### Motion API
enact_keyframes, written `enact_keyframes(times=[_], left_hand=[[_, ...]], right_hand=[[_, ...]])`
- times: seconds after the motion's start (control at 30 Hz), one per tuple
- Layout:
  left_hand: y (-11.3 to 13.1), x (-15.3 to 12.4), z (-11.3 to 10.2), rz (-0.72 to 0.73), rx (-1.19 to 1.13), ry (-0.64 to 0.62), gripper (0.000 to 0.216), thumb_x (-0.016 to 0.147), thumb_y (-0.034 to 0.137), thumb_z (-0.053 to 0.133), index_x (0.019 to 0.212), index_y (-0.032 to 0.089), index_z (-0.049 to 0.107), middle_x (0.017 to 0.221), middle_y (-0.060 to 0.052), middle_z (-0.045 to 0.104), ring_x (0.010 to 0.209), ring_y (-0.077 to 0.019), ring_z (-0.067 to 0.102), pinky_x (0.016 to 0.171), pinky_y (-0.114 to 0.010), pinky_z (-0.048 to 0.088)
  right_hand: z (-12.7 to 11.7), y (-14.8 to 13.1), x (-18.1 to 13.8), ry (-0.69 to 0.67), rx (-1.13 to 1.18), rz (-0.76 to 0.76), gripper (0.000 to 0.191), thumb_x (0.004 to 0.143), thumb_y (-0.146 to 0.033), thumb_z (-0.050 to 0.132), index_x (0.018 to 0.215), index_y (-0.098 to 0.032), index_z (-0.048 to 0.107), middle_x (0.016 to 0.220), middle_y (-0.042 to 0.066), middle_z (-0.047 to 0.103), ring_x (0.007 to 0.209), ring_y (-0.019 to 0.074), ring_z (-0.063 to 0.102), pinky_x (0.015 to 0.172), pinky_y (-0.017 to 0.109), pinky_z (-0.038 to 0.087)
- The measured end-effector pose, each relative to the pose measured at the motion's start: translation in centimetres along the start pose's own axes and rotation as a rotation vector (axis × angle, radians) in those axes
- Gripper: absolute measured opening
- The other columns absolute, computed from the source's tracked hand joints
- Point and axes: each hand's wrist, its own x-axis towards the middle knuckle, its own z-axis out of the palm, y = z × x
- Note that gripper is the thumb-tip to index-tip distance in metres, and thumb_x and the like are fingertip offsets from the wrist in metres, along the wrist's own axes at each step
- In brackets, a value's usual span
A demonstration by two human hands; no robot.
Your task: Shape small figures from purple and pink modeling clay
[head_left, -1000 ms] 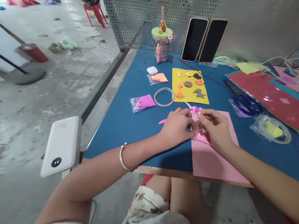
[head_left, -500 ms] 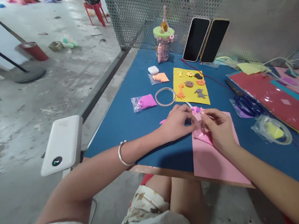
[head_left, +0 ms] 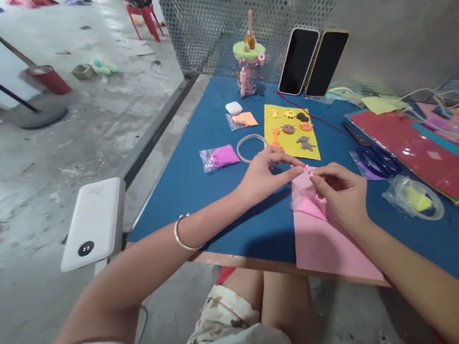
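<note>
My left hand (head_left: pixel 265 176) reaches over the table with thumb and index finger closed together on a small pink clay piece (head_left: pixel 307 168). My right hand (head_left: pixel 341 190) pinches at the same piece from the other side, its other fingers curled in. The piece's exact shape is too small to make out. Below the hands, a clear bag of pink clay (head_left: pixel 312 208) lies on a pink sheet of paper (head_left: pixel 323 244). Just beyond sits a yellow card (head_left: pixel 288 146) bearing several small clay animals.
A bag of purple clay (head_left: pixel 224 156), a clear ring (head_left: pixel 239 152), and an orange clay packet (head_left: pixel 245 119) lie left. Blue-handled scissors (head_left: pixel 380 161), a tape roll (head_left: pixel 435 208), and a red folder (head_left: pixel 410 142) lie right. Two phones (head_left: pixel 299 60) and a decorated cup (head_left: pixel 248 71) stand behind.
My left hand has lifted slightly and stretched its fingers toward the right hand. The pink and purple bits earlier visible between the hands are now mostly covered. Both hands meet at the small piece.
</note>
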Motion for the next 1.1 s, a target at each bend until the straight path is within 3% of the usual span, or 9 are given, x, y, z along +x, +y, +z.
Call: enact_keyframes(times=[0.37, 0.63, 1.1], left_hand=[[-0.3, -0.3, 0.3, 0.147, 0.001, 0.021, 0.018, 0.082, 0.035, 0.066, 0.09, 0.019, 0.071, 0.092, -0.004, 0.062, 0.09, -0.0133, 0.055, 0.079, -0.028, 0.046], [0.0, -0.8, -0.1, 0.459, 0.408, 0.172, 0.027, 0.084, 0.047, 0.061, 0.093, 0.023, 0.068, 0.093, -0.004, 0.06, 0.09, -0.0157, 0.053, 0.086, -0.032, 0.041], [-0.4, -1.4, -0.4, 0.677, 0.666, 0.239, 0.022, 0.087, 0.048, 0.057, 0.094, 0.029, 0.066, 0.084, 0.0, 0.064, 0.088, -0.0157, 0.055, 0.082, -0.033, 0.036]], right_hand=[[0.2, 0.4, -0.1, 0.029, 0.14, 0.075, 0.009, 0.073, -0.03, 0.075, 0.076, -0.022, 0.071, 0.067, -0.002, 0.057, 0.043, 0.0064, 0.046, 0.039, 0.022, 0.037], [0.3, 0.2, -0.1, -0.035, 0.321, 0.172, 0.009, 0.072, -0.03, 0.075, 0.076, -0.023, 0.071, 0.063, -0.003, 0.054, 0.04, 0.0052, 0.042, 0.037, 0.022, 0.036], [0.3, 0.1, -0.3, -0.126, 0.415, 0.326, 0.016, 0.072, -0.037, 0.075, 0.077, -0.023, 0.069, 0.051, -0.006, 0.049, 0.037, 0.0059, 0.039, 0.036, 0.022, 0.034]])
